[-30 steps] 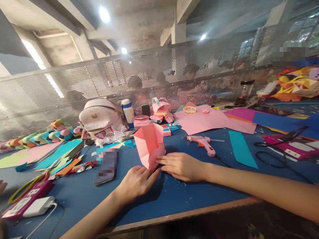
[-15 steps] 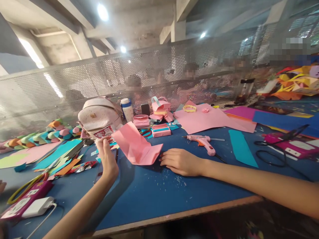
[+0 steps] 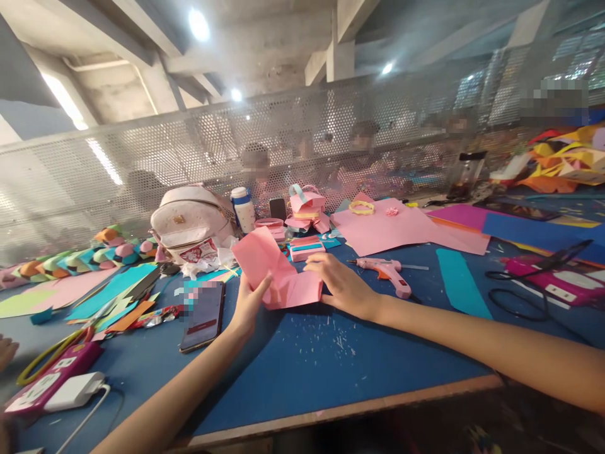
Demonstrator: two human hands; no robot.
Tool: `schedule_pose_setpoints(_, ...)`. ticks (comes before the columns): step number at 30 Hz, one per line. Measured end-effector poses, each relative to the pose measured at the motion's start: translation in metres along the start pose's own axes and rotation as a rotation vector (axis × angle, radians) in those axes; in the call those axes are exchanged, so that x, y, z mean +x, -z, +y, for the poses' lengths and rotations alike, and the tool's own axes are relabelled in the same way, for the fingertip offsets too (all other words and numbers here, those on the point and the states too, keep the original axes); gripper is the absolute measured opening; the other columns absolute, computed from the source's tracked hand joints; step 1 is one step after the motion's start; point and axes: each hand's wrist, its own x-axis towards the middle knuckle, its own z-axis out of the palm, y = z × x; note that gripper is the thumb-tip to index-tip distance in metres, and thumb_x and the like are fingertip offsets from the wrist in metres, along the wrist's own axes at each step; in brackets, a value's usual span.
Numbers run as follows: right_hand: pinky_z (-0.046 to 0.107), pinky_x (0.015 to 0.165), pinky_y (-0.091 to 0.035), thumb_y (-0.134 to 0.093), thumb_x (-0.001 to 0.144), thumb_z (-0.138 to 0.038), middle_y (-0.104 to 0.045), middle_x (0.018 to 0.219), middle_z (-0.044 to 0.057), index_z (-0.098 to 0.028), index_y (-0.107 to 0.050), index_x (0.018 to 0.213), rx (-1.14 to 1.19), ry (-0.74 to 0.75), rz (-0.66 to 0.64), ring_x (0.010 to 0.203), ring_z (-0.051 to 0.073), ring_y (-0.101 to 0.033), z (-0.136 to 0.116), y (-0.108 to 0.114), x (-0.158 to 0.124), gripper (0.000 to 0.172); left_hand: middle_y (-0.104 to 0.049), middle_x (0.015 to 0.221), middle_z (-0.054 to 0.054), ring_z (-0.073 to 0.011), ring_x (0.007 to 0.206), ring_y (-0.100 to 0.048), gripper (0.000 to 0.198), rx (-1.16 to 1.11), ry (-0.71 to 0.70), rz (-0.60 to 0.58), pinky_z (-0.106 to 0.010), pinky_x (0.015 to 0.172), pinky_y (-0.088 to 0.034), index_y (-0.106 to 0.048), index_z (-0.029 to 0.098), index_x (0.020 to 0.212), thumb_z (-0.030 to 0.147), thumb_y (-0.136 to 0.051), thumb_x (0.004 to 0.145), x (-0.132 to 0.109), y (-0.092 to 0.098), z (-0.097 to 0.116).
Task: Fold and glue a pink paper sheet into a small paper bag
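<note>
A folded piece of pink paper (image 3: 271, 268) stands on the blue table between my hands, one panel raised at the left and a shorter folded part at the right. My left hand (image 3: 250, 306) grips its left side, thumb in front and the other fingers hidden behind the paper. At the right end, my right hand (image 3: 338, 284) has its fingers closed on the folded edge. A small pink paper box with a blue strip (image 3: 307, 250) sits just behind. Right of my right hand lies a pink glue gun (image 3: 390, 271).
A phone (image 3: 204, 318) lies left of my left forearm. Magenta power strips stand at the left (image 3: 51, 378) and right (image 3: 553, 277). A white backpack (image 3: 189, 217), a bottle (image 3: 242, 211) and pink sheets (image 3: 397, 227) are toward the back. Another person's hand (image 3: 7, 352) shows at the left edge.
My left hand has moved right and taken hold of the pink paper's left side. My right hand has lifted from the table onto its right edge. The paper has shifted slightly right.
</note>
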Motion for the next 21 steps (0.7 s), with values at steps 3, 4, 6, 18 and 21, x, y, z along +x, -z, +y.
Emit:
schedule_pose_setpoints(3, 0.044, 0.104, -0.039, -0.053, 0.087, -0.006, -0.062, 0.124, 0.009, -0.021, -0.058, 0.121, -0.031, 0.167, -0.187, 0.123, 0.025, -0.050, 0.004, 0.003, 0.006, 0.038, -0.073, 0.094, -0.005, -0.0244, 0.093, -0.068, 0.040, -0.003, 0.014, -0.072, -0.040, 0.086, -0.052, -0.061, 0.020, 0.111, 0.041, -0.072, 0.079, -0.003, -0.009, 0.001)
schedule_pose_setpoints(4, 0.043, 0.103, -0.039, -0.053, 0.087, -0.006, -0.065, 0.120, 0.008, -0.021, -0.062, 0.117, -0.023, 0.208, -0.261, 0.120, 0.023, -0.053, 0.005, 0.004, 0.007, 0.034, -0.073, 0.101, -0.006, -0.0252, 0.099, -0.067, 0.040, -0.007, 0.018, -0.100, -0.040, 0.090, -0.050, -0.061, 0.019, 0.112, 0.042, -0.071, 0.080, -0.005, -0.011, 0.002)
schedule_pose_setpoints(6, 0.039, 0.099, -0.040, -0.054, 0.088, -0.009, -0.069, 0.116, 0.007, -0.021, -0.066, 0.112, 0.015, 0.240, -0.371, 0.114, 0.021, -0.058, 0.003, 0.005, 0.008, 0.029, -0.070, 0.113, -0.008, -0.0266, 0.109, -0.064, 0.042, -0.026, 0.031, -0.173, -0.040, 0.095, -0.048, -0.061, 0.019, 0.116, 0.045, -0.066, 0.085, -0.007, -0.013, 0.005)
schedule_pose_setpoints(18, 0.027, 0.064, -0.041, -0.053, 0.089, -0.014, -0.074, 0.091, 0.005, -0.020, -0.070, 0.099, 0.029, 0.029, -0.537, 0.078, 0.019, -0.066, -0.006, -0.003, 0.038, 0.021, -0.060, 0.134, -0.008, -0.0253, 0.125, -0.055, 0.050, -0.052, 0.066, -0.306, -0.037, 0.103, -0.044, -0.052, 0.023, 0.130, 0.053, -0.055, 0.091, -0.009, -0.006, -0.004)
schedule_pose_setpoints(21, 0.027, 0.061, -0.039, -0.055, 0.088, -0.017, -0.073, 0.088, 0.007, -0.017, -0.071, 0.090, 0.006, -0.021, -0.557, 0.075, 0.020, -0.065, -0.006, -0.007, 0.051, 0.016, -0.059, 0.135, -0.008, -0.0244, 0.124, -0.056, 0.049, -0.051, 0.069, -0.316, -0.037, 0.101, -0.047, -0.051, 0.024, 0.131, 0.053, -0.054, 0.091, -0.010, -0.002, -0.005)
